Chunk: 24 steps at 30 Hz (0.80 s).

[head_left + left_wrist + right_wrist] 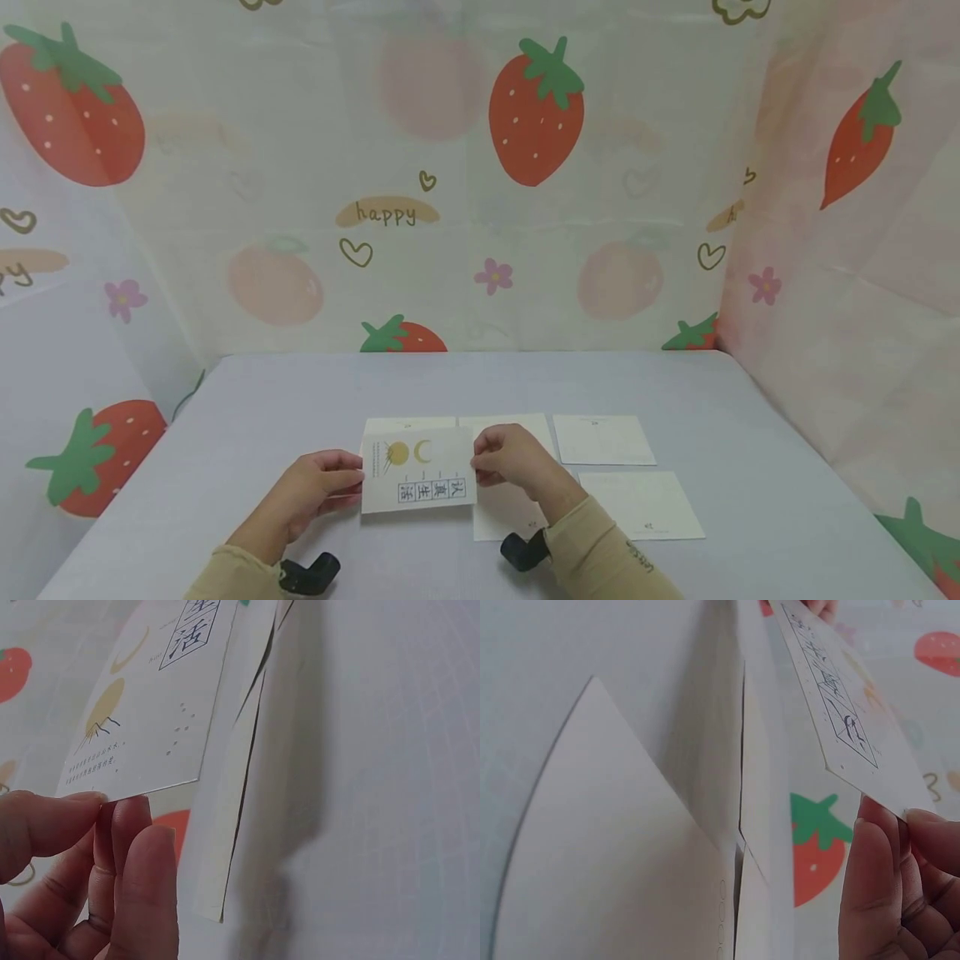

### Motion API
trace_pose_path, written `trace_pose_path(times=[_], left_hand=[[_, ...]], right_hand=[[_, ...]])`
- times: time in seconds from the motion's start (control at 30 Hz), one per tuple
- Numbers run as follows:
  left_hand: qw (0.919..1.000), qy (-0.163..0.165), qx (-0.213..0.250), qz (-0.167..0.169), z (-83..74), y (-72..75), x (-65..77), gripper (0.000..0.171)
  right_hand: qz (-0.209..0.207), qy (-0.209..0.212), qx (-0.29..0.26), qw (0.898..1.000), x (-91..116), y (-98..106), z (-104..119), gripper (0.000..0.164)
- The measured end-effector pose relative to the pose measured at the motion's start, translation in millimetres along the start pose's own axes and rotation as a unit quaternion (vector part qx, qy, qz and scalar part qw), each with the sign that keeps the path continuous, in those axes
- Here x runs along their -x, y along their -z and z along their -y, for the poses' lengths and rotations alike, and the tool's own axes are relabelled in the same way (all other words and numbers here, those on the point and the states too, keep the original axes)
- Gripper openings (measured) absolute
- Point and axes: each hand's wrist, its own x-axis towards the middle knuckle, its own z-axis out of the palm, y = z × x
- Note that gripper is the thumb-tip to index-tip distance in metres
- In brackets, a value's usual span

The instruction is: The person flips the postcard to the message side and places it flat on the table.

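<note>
Between both hands a white postcard (pixel 419 472) is held up off the table, tilted, its printed face showing a yellow sun, a crescent and boxed Chinese characters. My left hand (pixel 321 490) pinches its left edge; in the left wrist view the thumb and fingers (pixel 56 832) grip one end of it. At the right edge, my right hand (pixel 517 463) pinches it between thumb and fingers, seen also in the right wrist view. Under and behind it, other cards lie flat on the table, among them a blank-looking card (pixel 408 422) partly covered by the held one.
To the right lie more pale cards, a rear card (pixel 604 440) and a front card (pixel 641 506). Another card (pixel 504 514) lies partly beneath my right forearm. The white table (pixel 247 400) ends at a strawberry-patterned curtain (pixel 300 167). Black wrist devices (pixel 311 575) sit below both wrists.
</note>
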Motion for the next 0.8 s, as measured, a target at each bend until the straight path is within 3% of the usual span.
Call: trace_pose_path(times=[0.3,0.8], left_hand=[[0.9999,-0.004,-0.01,-0.001,0.0,0.1,-0.7,0.015],[0.9998,-0.006,-0.016,-0.004,-2.2,2.4,0.7,0.023]], right_hand=[[0.003,-0.009,-0.005,1.0,-0.1,2.2,0.2,0.005],[-0.002,-0.005,0.014,1.0,1.7,4.9,-0.3,0.006]])
